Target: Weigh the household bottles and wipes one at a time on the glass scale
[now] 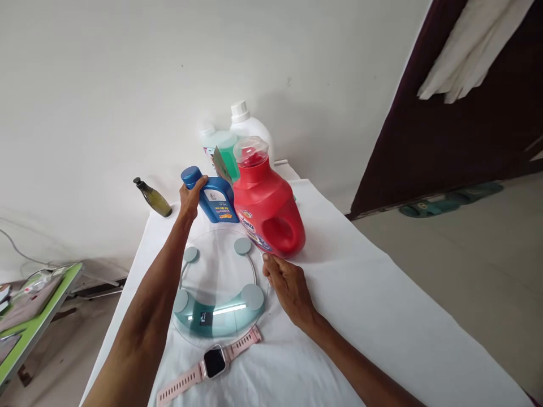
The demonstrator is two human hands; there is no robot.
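Observation:
My left hand (190, 199) is closed around the neck of a blue bottle (214, 198) with a blue cap, holding it tilted just above the far edge of a round glass scale (218, 282). The scale lies flat on the white cloth and its small display is lit. My right hand (288, 282) rests on the cloth at the scale's right rim, fingers curled loosely and holding nothing. A red detergent jug (267, 209) with a clear cap stands right beside the blue bottle.
A green bottle (224, 148) and a white bottle (248, 129) stand behind the red jug by the wall. A small olive-coloured bottle (153, 198) leans at the table's far left corner. A pink smartwatch (212, 363) lies near the front edge. A green-edged table (42, 316) stands at left.

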